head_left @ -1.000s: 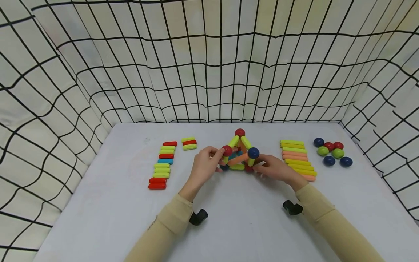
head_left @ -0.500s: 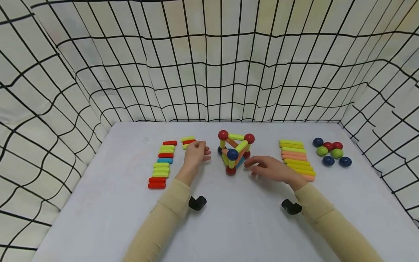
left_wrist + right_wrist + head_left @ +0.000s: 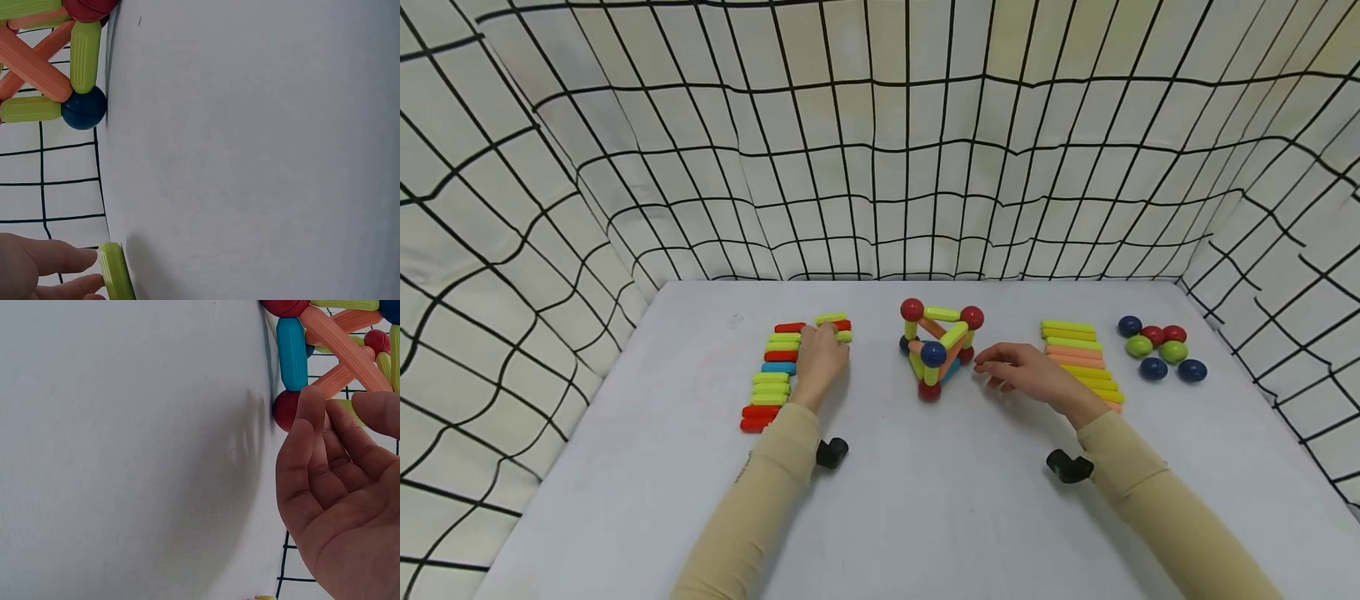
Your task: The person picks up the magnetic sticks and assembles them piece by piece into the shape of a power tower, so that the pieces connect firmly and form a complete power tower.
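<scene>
Near the bench's (image 3: 925,500) far edge stands the frame (image 3: 933,354), the right hand (image 3: 1030,377) just beside it, loosely curved and empty. The left hand (image 3: 822,360) is at a green stick (image 3: 117,272), its grip unclear.

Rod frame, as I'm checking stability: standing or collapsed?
The rod frame stands: a green rod holds a blue ball off the table.

Glossy, smooth plastic-looking balls (image 3: 933,354); finely ribbed, plastic-looking rods (image 3: 292,355); matt cloth sleeves (image 3: 752,500); smooth, matt desk (image 3: 940,500).
</scene>
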Demonstrator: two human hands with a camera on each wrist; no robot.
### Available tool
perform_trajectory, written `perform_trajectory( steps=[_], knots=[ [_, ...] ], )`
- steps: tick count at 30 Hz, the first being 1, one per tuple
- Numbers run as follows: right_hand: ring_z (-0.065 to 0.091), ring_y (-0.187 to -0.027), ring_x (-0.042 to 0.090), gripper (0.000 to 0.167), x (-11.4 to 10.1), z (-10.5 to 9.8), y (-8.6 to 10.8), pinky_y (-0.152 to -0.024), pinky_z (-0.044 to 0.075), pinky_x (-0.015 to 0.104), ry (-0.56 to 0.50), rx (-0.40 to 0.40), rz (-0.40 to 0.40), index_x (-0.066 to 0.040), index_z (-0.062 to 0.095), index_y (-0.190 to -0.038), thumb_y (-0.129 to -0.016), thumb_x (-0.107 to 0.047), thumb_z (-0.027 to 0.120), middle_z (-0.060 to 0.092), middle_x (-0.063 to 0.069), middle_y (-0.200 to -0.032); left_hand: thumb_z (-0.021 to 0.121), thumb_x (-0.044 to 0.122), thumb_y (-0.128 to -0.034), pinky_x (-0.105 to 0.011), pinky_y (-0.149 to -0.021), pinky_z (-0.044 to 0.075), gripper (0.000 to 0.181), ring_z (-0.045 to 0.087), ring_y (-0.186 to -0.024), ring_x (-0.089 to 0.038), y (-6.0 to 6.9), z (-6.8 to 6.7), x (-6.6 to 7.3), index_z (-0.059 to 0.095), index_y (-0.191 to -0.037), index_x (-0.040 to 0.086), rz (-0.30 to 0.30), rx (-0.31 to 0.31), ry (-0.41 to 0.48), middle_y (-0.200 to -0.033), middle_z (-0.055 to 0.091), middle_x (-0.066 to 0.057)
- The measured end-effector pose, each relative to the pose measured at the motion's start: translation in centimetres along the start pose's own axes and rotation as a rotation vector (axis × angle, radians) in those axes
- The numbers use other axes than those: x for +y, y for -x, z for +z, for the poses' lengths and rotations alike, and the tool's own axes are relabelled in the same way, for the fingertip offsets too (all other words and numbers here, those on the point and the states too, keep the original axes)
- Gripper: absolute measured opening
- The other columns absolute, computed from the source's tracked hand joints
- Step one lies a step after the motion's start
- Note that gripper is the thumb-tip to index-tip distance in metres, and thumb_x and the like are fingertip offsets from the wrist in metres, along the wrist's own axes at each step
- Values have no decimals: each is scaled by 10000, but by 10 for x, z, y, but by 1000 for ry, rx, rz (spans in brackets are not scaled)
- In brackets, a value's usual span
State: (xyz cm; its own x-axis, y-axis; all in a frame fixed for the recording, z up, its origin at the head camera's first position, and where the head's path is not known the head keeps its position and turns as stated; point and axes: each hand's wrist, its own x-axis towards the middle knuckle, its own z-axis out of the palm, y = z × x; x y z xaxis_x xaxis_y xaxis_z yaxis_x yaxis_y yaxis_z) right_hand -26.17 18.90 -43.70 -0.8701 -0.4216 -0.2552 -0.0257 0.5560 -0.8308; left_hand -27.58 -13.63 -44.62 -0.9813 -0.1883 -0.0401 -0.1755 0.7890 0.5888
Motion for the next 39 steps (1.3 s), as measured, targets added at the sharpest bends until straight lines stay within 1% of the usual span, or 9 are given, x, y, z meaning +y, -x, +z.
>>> perform_trajectory(
  steps=[5,8,10,13,18,24,29,35,39],
  knots=[
    [622,-956,250,391,2,-1,0,-841,536,355,-10,5,-4,-25,582,-1283,-1003,-296,554,657,131,-1169,566,16,-910,-466,-875,486,271,459,-1101,-400,3,0,2,678,-1152,-34,62,-26,-97,-1223,456,-270],
    [618,-968,253,406,5,0,0,-841,537,344,-12,21,11,-27,553,-1319,-1002,-280,555,625,152,-1220,649,61,-896,-462,-866,487,222,480,-1068,-391,7,0,4,699,-1100,-10,103,-59,-170,-1170,546,-232],
    [611,-996,259,441,6,1,-1,-830,540,336,3,34,16,-41,512,-1370,-995,-268,565,581,162,-1297,695,100,-887,-438,-873,492,220,530,-1018,-363,10,1,7,692,-1075,-13,135,-82,-147,-1092,622,-192],
    [580,-1091,297,538,6,5,-2,-838,539,353,43,41,9,-81,425,-1457,-978,-263,588,484,151,-1429,712,173,-899,-386,-841,517,285,583,-927,-287,16,0,13,659,-1136,24,118,-181,80,-1036,661,-125],
    [529,-1182,338,642,4,10,-5,-867,527,386,97,42,-20,-95,329,-1517,-966,-269,608,382,169,-1504,691,228,-925,-313,-877,541,379,638,-967,-215,30,-3,26,613,-1254,56,38,-411,639,-1140,638,-96],
    [522,-1192,340,689,0,13,-8,-851,536,373,132,35,-22,-100,276,-1538,-965,-289,608,345,152,-1533,655,194,-950,-319,-893,535,393,640,-1051,-246,39,-1,42,581,-1289,9,-97,-474,1027,-1204,618,-143],
    [510,-1198,355,665,-2,15,-9,-855,532,372,106,42,-26,-86,290,-1527,-967,-271,597,332,142,-1536,637,188,-962,-308,-916,523,391,600,-1073,-233,41,3,50,574,-1300,4,-214,-453,1178,-1210,602,-136],
    [528,-1158,334,637,0,17,-9,-869,526,384,100,49,10,-95,340,-1502,-956,-284,608,370,145,-1506,627,164,-967,-292,-914,520,375,595,-1093,-235,41,5,55,574,-1287,-24,-244,-416,1267,-1214,590,-149],
    [529,-1161,338,631,1,17,-8,-884,522,403,114,43,5,-93,349,-1496,-958,-299,606,377,156,-1502,640,175,-959,-256,-883,530,367,604,-1031,-205,39,3,58,589,-1265,-20,-247,-406,1250,-1161,617,-120]
  ],
)
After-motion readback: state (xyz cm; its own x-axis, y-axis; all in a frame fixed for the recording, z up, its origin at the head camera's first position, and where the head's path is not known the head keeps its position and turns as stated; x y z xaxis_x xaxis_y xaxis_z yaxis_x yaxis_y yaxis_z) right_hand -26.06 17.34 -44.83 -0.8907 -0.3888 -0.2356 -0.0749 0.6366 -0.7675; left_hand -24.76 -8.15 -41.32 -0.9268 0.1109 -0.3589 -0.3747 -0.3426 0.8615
